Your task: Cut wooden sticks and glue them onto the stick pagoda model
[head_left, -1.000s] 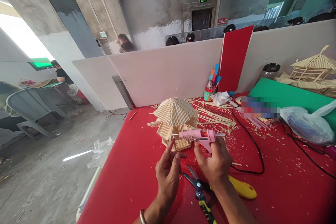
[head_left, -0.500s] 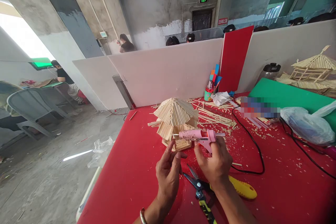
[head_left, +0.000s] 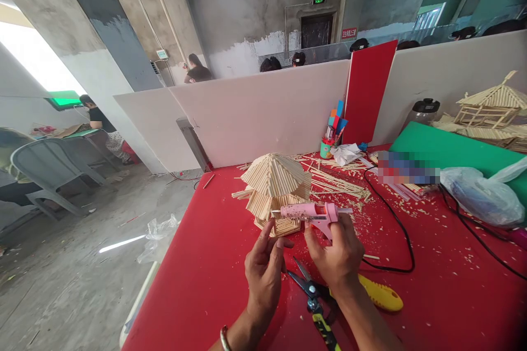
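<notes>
My right hand [head_left: 337,255] is wrapped round the handle of a pink glue gun [head_left: 310,212], whose nozzle points left at the base of a small tower model made of wooden sticks [head_left: 275,189]. My left hand [head_left: 263,271] is just below the nozzle, fingers pinched together on something small I cannot make out. Both hands hover over a red table [head_left: 206,285]. Yellow-handled scissors [head_left: 317,293] lie open under my right wrist.
Loose sticks [head_left: 337,181] and chips litter the table behind the model. A black cord [head_left: 395,219] loops right. A pen cup [head_left: 329,145], red board [head_left: 366,90], green mat [head_left: 448,151], plastic bag [head_left: 481,194] and another stick model [head_left: 492,107] stand right. Other people sit beyond the white dividers.
</notes>
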